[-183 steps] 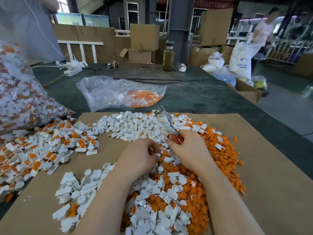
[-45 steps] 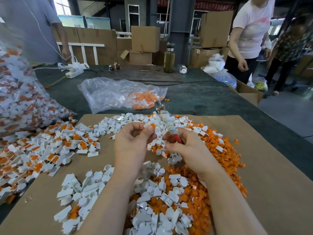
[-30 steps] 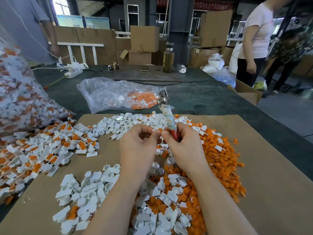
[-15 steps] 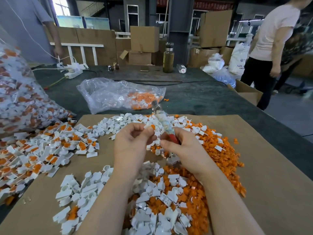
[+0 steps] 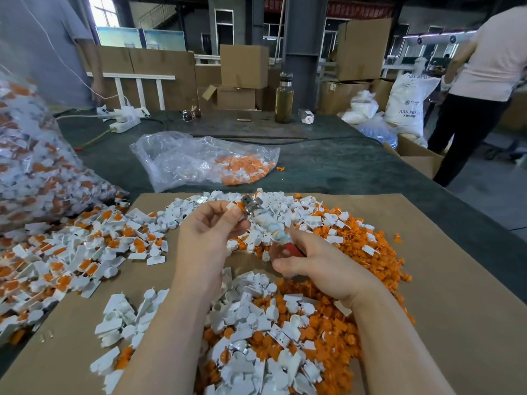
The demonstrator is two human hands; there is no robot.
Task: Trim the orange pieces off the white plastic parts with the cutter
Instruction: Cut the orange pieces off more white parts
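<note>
**White part at the cutter's head**

White plastic part (image 5: 231, 206), pinched in our left hand (image 5: 212, 232), sits against the metal head of the tape-wrapped, red-handled cutter (image 5: 266, 223) that our right hand (image 5: 309, 265) grips. Squeezing off-line could nick the part or our fingertips.

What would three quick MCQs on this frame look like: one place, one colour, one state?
1. Where is the cutter's metal head?
A. by the left hand's fingertips
B. inside the clear bag
C. on the floor

2. What colour is the cutter's grip at the right hand?
A. blue
B. red
C. green

3. What is the left hand doing?
A. lying flat on the cardboard
B. pinching a white part
C. holding the bottle

A: the cutter has its head beside the left hand.
B: red shows at the right hand.
B: the white part sits between thumb and fingers.
</note>
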